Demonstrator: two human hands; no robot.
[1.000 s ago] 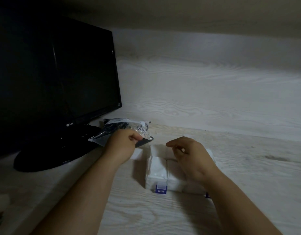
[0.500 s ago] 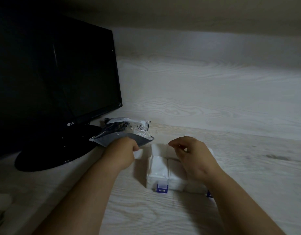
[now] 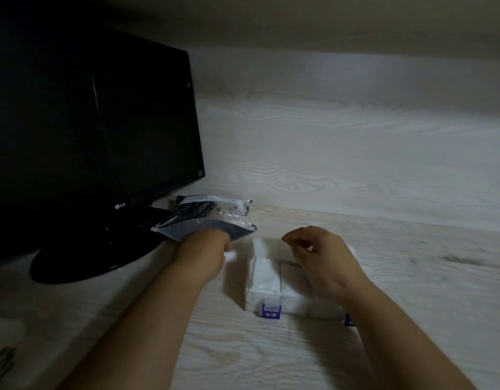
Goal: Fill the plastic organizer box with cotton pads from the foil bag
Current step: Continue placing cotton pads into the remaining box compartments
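A crinkled foil bag point(image 3: 212, 220) lies on the desk in front of the monitor stand, its mouth facing me. Just below that mouth, my left hand point(image 3: 203, 249) holds a small white cotton pad point(image 3: 231, 255) in its curled fingers. To the right stands the clear plastic organizer box point(image 3: 267, 288) with purple clips on its front; white pads fill the compartments. My right hand point(image 3: 319, 257) hovers over the box's right side, fingers loosely curled, holding nothing that I can make out.
A black monitor point(image 3: 91, 130) on a round black stand point(image 3: 102, 249) fills the left side. The wooden back wall point(image 3: 341, 153) rises just behind the bag and box. Pale desk surface point(image 3: 440, 277) stretches to the right. Dim objects point(image 3: 4, 342) lie at the lower left edge.
My left hand has drawn back from the bag's mouth toward me, and a white pad now shows at its fingertips. The right hand has barely moved over the box.
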